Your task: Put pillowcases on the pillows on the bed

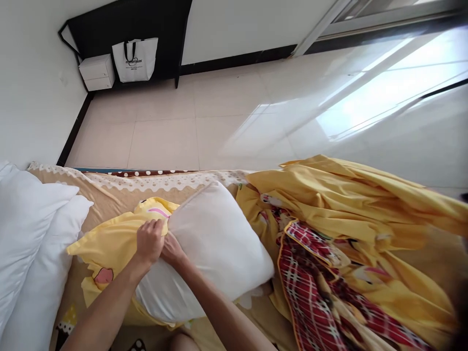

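A white pillow (215, 248) lies on the bed, its left end inside a yellow pillowcase (109, 241) with cartoon prints. My left hand (149, 241) is closed on the pillowcase's open edge where it meets the pillow. My right hand (171, 251) sits just beside it, fingers pressed against the pillow at the same edge; part of it is hidden under my left hand. Both forearms reach in from the bottom of the view.
Two bare white pillows (32, 234) are stacked at the left. A crumpled yellow and red-plaid duvet (347, 243) covers the bed's right side. Beyond the lace-trimmed bed edge (157, 181) is glossy tile floor, with a white bag (134, 59) and a small white box (97, 72) by the far wall.
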Demonstrator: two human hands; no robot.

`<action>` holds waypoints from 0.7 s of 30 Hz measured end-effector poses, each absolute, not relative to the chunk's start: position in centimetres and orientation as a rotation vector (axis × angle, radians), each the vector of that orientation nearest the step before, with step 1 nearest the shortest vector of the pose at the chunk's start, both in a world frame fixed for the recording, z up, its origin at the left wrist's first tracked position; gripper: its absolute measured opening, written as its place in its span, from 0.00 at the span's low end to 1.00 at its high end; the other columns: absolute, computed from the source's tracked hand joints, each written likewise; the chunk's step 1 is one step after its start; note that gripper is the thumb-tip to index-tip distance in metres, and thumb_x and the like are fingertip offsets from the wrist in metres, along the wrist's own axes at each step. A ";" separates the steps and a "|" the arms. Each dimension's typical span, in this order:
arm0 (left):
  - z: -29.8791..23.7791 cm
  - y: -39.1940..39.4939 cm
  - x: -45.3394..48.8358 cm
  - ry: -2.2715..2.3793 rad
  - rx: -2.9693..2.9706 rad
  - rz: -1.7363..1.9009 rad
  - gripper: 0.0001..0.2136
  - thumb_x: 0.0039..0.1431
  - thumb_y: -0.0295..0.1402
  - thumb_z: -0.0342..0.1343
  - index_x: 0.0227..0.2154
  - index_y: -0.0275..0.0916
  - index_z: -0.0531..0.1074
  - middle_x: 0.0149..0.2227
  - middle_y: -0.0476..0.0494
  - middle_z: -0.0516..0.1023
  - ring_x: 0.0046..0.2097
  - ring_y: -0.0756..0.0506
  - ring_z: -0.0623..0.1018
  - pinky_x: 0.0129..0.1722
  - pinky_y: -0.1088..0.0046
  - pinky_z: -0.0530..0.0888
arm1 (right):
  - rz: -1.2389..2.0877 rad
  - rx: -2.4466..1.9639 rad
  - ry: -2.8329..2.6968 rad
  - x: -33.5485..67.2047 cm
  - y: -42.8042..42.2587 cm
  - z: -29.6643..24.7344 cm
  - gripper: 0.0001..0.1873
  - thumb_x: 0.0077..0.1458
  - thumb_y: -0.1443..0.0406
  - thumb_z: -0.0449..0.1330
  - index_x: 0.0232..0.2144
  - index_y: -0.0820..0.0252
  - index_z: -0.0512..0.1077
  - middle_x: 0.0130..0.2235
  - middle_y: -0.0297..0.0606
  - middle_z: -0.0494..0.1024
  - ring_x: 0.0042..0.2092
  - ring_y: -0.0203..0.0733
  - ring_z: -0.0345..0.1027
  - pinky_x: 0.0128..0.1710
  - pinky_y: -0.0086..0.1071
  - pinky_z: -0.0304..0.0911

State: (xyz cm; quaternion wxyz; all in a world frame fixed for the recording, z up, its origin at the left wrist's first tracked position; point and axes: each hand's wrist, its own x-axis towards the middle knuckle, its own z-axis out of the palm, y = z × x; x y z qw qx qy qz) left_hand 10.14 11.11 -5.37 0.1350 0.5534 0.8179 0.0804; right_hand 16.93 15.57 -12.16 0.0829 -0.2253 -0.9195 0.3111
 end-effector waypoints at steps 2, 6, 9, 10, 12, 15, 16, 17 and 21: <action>-6.9 9.3 9.7 2.438 1.598 0.274 0.13 0.63 0.23 0.48 0.47 0.39 0.72 0.42 0.40 0.78 0.47 0.42 0.76 0.47 0.66 0.71 | 0.886 -0.702 -2.761 17.4 16.6 -11.9 0.23 0.63 0.71 0.44 0.52 0.59 0.73 0.47 0.43 0.80 0.52 0.48 0.70 0.58 0.42 0.61; -9.6 3.5 7.8 2.591 1.583 0.356 0.13 0.60 0.20 0.49 0.47 0.35 0.69 0.41 0.39 0.77 0.45 0.41 0.76 0.46 0.62 0.74 | 0.737 -0.712 -2.739 20.6 14.2 -10.8 0.23 0.66 0.67 0.45 0.58 0.65 0.69 0.59 0.50 0.72 0.63 0.50 0.61 0.65 0.48 0.53; -10.7 -1.7 7.2 2.674 1.610 0.383 0.11 0.61 0.20 0.48 0.42 0.37 0.69 0.37 0.42 0.76 0.40 0.43 0.76 0.42 0.65 0.74 | 0.476 -0.450 -2.767 25.7 8.6 -11.6 0.29 0.64 0.66 0.49 0.66 0.64 0.57 0.67 0.44 0.61 0.69 0.48 0.51 0.63 0.46 0.57; -10.9 -3.4 7.4 2.705 1.616 0.392 0.10 0.61 0.20 0.47 0.41 0.38 0.68 0.36 0.43 0.75 0.39 0.43 0.76 0.41 0.65 0.74 | 0.421 -0.353 -2.798 27.6 6.5 -12.3 0.32 0.61 0.68 0.49 0.67 0.62 0.56 0.68 0.39 0.59 0.69 0.46 0.50 0.61 0.44 0.60; -11.0 -6.5 8.6 2.737 1.664 0.437 0.10 0.61 0.20 0.47 0.41 0.38 0.68 0.36 0.42 0.74 0.40 0.43 0.76 0.41 0.65 0.74 | 0.356 -0.311 -2.855 30.8 3.3 -14.0 0.39 0.52 0.76 0.49 0.67 0.57 0.55 0.68 0.32 0.59 0.67 0.41 0.54 0.57 0.39 0.64; -10.8 -9.5 11.4 2.480 1.846 0.450 0.15 0.57 0.19 0.48 0.45 0.40 0.69 0.42 0.40 0.75 0.47 0.42 0.75 0.50 0.62 0.72 | 0.391 -0.359 -2.904 32.3 2.1 -15.8 0.47 0.46 0.80 0.47 0.68 0.53 0.53 0.67 0.31 0.61 0.65 0.38 0.59 0.53 0.37 0.66; -10.6 -9.8 12.3 2.363 1.866 0.397 0.18 0.55 0.20 0.49 0.47 0.40 0.69 0.45 0.40 0.76 0.50 0.41 0.74 0.54 0.61 0.70 | 0.438 -0.341 -2.919 32.0 2.8 -16.0 0.47 0.47 0.80 0.47 0.69 0.52 0.51 0.67 0.32 0.61 0.64 0.38 0.60 0.53 0.38 0.66; -10.5 -9.7 13.0 2.274 1.839 0.318 0.19 0.54 0.21 0.51 0.49 0.41 0.69 0.47 0.41 0.76 0.52 0.41 0.73 0.57 0.59 0.69 | 0.489 -0.298 -2.937 31.3 3.8 -16.0 0.46 0.48 0.79 0.47 0.69 0.52 0.50 0.67 0.32 0.61 0.64 0.38 0.59 0.53 0.37 0.66; -9.7 -7.3 14.0 2.140 1.554 -0.100 0.16 0.53 0.33 0.59 0.46 0.37 0.74 0.47 0.37 0.77 0.51 0.35 0.73 0.58 0.50 0.67 | 0.592 -0.014 -2.984 28.9 8.8 -14.8 0.40 0.55 0.76 0.48 0.69 0.51 0.51 0.67 0.31 0.61 0.66 0.35 0.57 0.52 0.34 0.63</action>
